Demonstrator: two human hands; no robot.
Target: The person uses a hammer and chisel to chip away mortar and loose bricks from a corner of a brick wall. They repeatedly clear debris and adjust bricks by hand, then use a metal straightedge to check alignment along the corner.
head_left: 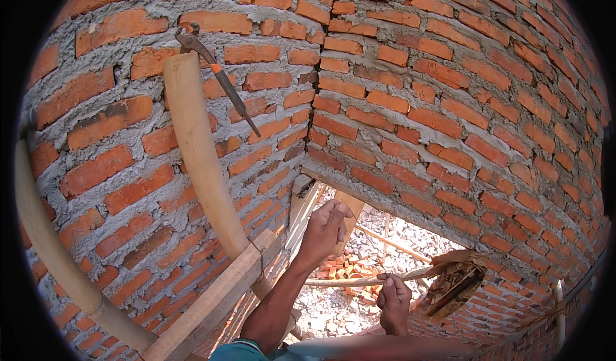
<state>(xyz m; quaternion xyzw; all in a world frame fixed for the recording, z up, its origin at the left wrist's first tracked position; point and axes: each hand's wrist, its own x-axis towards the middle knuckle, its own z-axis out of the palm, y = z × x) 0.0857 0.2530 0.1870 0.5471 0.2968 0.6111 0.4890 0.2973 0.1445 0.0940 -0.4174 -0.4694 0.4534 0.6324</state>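
My left hand (326, 231) is raised in front of the opening below the brick corner, its fingers pinched together. Lower and to the right, my right hand (394, 302) is closed, thumb against the curled fingers. Whatever either hand grips is too thin or hidden to make out. Behind my hands a bamboo pole (350, 282) runs across. A pair of pincers (218, 72) with orange and black handles hangs at the top of an upright bamboo post (199, 136). Dark wire (261, 259) binds that post to a wooden beam (212, 300), left of my left forearm.
Rough brick walls (443, 104) with grey mortar meet in a corner ahead. A second bamboo pole (58, 252) curves down at far left. Torn brown sacking (457, 283) hangs at the right. Far below lie loose bricks (350, 270) on rubble.
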